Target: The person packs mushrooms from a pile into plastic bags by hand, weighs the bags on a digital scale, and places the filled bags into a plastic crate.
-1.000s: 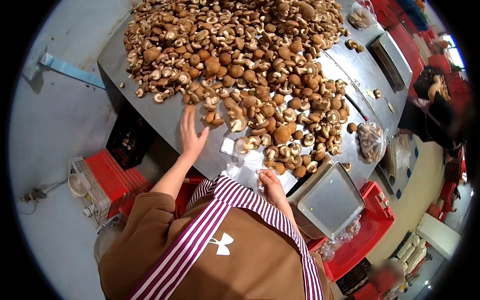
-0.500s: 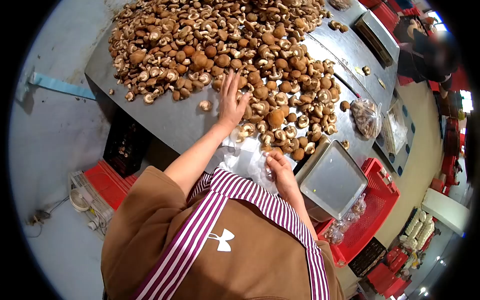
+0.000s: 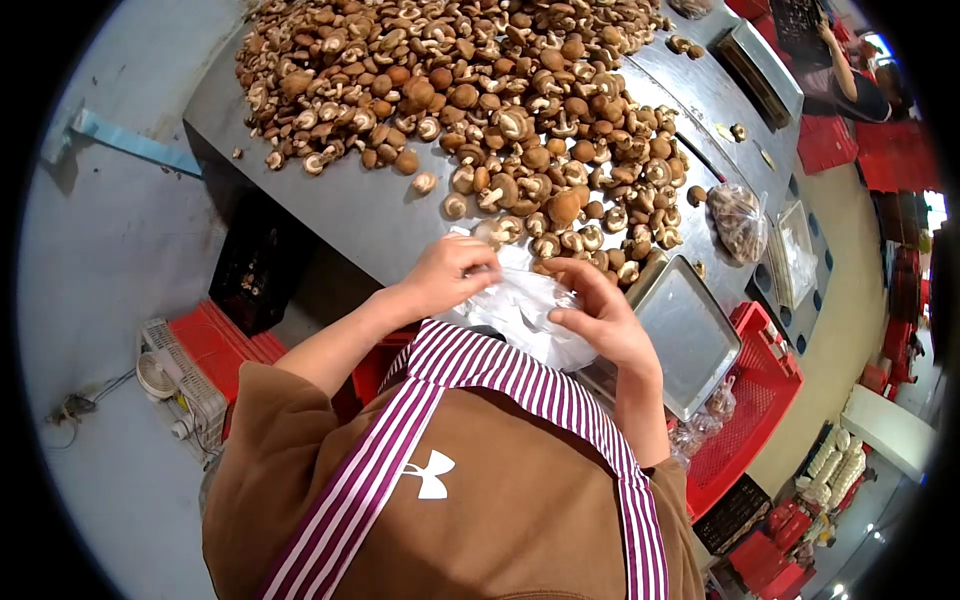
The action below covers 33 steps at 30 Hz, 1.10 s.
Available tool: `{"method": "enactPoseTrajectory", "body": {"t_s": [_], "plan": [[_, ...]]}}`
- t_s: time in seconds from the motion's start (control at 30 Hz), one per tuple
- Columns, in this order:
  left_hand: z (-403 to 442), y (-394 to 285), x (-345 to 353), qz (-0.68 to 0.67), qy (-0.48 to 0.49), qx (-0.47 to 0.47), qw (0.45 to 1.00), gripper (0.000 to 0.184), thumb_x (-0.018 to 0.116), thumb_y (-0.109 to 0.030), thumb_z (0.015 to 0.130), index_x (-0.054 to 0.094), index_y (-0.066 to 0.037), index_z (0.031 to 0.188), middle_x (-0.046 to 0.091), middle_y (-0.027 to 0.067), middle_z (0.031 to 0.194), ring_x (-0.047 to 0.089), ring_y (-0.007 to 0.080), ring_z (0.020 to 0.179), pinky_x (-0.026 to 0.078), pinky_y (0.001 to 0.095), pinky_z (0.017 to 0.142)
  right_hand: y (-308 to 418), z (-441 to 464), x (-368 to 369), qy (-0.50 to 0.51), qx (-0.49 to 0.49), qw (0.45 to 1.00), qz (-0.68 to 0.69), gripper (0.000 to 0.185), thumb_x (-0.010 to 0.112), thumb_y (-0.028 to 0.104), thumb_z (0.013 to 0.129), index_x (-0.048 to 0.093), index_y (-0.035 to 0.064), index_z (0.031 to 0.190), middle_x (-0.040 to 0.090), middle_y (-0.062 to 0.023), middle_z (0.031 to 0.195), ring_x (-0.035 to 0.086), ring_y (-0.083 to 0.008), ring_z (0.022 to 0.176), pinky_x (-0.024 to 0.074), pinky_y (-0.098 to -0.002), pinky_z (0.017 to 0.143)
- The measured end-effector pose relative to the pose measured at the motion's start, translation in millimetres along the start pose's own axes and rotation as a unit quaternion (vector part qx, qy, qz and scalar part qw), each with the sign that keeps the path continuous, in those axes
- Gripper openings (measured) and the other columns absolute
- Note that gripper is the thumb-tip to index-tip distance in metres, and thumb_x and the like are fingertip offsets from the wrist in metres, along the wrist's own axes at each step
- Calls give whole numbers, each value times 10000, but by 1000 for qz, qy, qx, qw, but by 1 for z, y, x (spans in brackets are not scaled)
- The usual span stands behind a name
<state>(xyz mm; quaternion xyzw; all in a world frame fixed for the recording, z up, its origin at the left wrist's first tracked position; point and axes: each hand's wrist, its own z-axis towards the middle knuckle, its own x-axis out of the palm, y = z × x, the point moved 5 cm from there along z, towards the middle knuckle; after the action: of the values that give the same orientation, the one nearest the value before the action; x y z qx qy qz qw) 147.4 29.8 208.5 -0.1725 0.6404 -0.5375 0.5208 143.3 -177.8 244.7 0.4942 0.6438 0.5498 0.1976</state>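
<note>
My left hand [image 3: 447, 277] is closed, its curled fingers pinching the edge of a thin white plastic bag [image 3: 535, 318] at the table's near edge. On the bag's other side, my right hand [image 3: 608, 312] grips the film, its thumb and fingers spread around it. The bag looks crumpled; what it contains, if anything, I cannot make out. Just beyond both hands lie loose shiitake mushrooms [image 3: 565, 207], some cap up and some stem up. They join a large heap of mushrooms [image 3: 420, 95] farther back.
Right of my hands a metal tray [image 3: 685, 335] rests beside a red crate [image 3: 750, 400] with bagged mushrooms. A filled clear bag [image 3: 737, 222] lies on the metal table [image 3: 340, 225]. Another metal tray [image 3: 760, 75] sits farther back. A person [image 3: 850, 85] is at the upper right.
My left hand has drawn back from the mushrooms to the bag and closed on it. My right hand has shifted up and right, and the bag is spread wider between both hands.
</note>
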Motion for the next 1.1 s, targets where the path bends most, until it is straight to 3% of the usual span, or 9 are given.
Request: {"method": "enactPoseTrajectory", "body": {"t_s": [0.07, 0.1, 0.13, 0.23, 0.37, 0.63, 0.83, 0.9, 1.1], "plan": [[-25, 14, -12, -30, -78, -180, 980, 107, 694, -66, 811, 669, -10, 898, 595, 54, 699, 542, 131, 655, 430, 310, 623, -5, -2, 0, -41, 32, 921, -387, 469, 716, 52, 841, 577, 41, 1288, 615, -90, 978, 585, -157, 826, 476, -256, 719], [-36, 18, -11, -56, -72, -197, 976, 120, 702, -71, 820, 657, -2, 907, 524, 31, 662, 453, 96, 603, 389, 271, 567, -19, -2, -8, -65, -25, 890, -450, 459, 705, 42, 834, 583, 52, 1277, 649, -140, 1080, 632, -252, 910, 514, -332, 793], [-46, 19, -11, -57, -72, -199, 976, 120, 702, -71, 820, 657, -2, 907, 524, 31, 662, 453, 96, 603, 389, 271, 567, -35, 0, -20, -98, 47, 886, -450, 402, 678, 16, 830, 612, 36, 1227, 654, -162, 1163, 642, -299, 1003, 523, -381, 843], [-83, 41, 4, -28, 27, -336, 941, 143, 698, -91, 839, 651, 1, 938, 581, 52, 695, 507, 98, 627, 425, 274, 598, -80, 11, -38, -103, 87, 887, -441, 350, 612, -15, 830, 646, 24, 1176, 656, -186, 1168, 638, -328, 1052, 520, -392, 888], [-128, 81, 14, 16, -55, -340, 939, 190, 672, -170, 835, 657, -27, 960, 696, 160, 854, 686, 313, 821, 521, 393, 761, -109, 50, -6, -37, 32, 886, -462, 348, 536, 24, 851, 651, 41, 1180, 634, -190, 1212, 606, -370, 1113, 476, -418, 971], [-153, 106, 6, 50, -117, -412, 902, 191, 682, -179, 839, 657, -17, 937, 702, 148, 870, 679, 331, 824, 517, 393, 743, -127, 109, 1, -55, -32, 868, -493, 507, 514, 32, 853, 524, 95, 1355, 550, -184, 1362, 539, -390, 1222, 434, -440, 1032], [-84, 93, 44, 88, -137, -195, 967, 353, 627, -92, 855, 620, -70, 1207, 559, 182, 1337, 590, 329, 1160, 482, 406, 959, -130, 89, -10, -91, -69, 866, -487, 545, 534, -2, 837, 488, 67, 1376, 452, -158, 1471, 492, -382, 1277, 417, -426, 1055], [-61, 103, 59, 99, -126, -230, 960, 523, 567, -34, 857, 511, -94, 1373, 409, 189, 1491, 502, 363, 1276, 424, 421, 1065, -136, 86, -14, -90, -62, 861, -497, 547, 533, -4, 836, 487, 70, 1376, 446, -152, 1477, 493, -383, 1274, 418, -429, 1053], [-39, 110, 144, 90, 80, -274, 954, 596, 563, -35, 834, 438, -43, 1417, 511, 221, 1393, 515, 386, 1262, 423, 420, 1066, -126, 85, -41, -154, -46, 817, -553, 637, 487, -23, 810, 443, 130, 1427, 345, -110, 1562, 607, -390, 1124, 515, -452, 927]]}}
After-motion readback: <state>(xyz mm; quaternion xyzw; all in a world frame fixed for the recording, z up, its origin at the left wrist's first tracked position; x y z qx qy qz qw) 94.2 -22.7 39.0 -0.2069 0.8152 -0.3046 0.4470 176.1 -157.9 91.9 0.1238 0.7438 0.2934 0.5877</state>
